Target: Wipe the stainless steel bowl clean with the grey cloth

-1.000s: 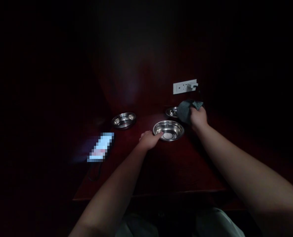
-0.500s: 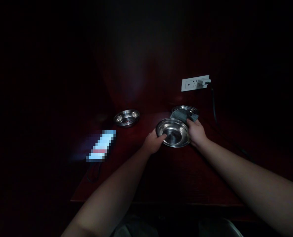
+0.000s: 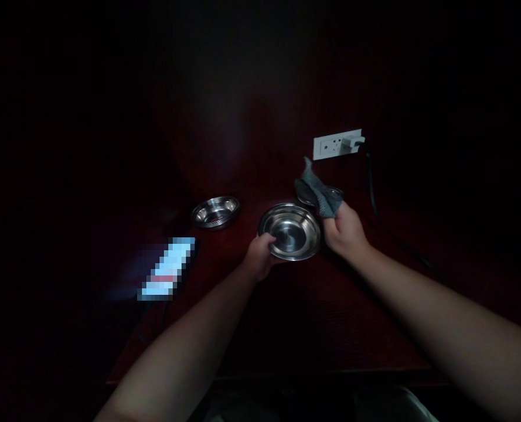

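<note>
A shiny steel bowl (image 3: 290, 232) is tilted toward me above the dark red table, its inside showing. My left hand (image 3: 259, 255) grips its left rim, thumb over the edge and fingers underneath. Just right of the bowl, my right hand (image 3: 344, 230) is closed on a grey-green cloth (image 3: 324, 192), which sticks up past the fingers. Behind the cloth, partly covered by it, is another steel dish (image 3: 305, 192). Further left, a steel bowl (image 3: 216, 212), seemingly stacked with others, rests on the table.
A phone with a lit, blurred screen (image 3: 167, 269) lies at the left of the table (image 3: 330, 334). On the back wall is a white socket plate (image 3: 324, 147) with a plug in it. Its dark cable (image 3: 371, 186) runs down along the right side. The surroundings are very dark.
My right hand has come away from the bowl's right rim and lifted the cloth, which now stands up. The bowl stays in my left hand. The whole view has shifted slightly.
</note>
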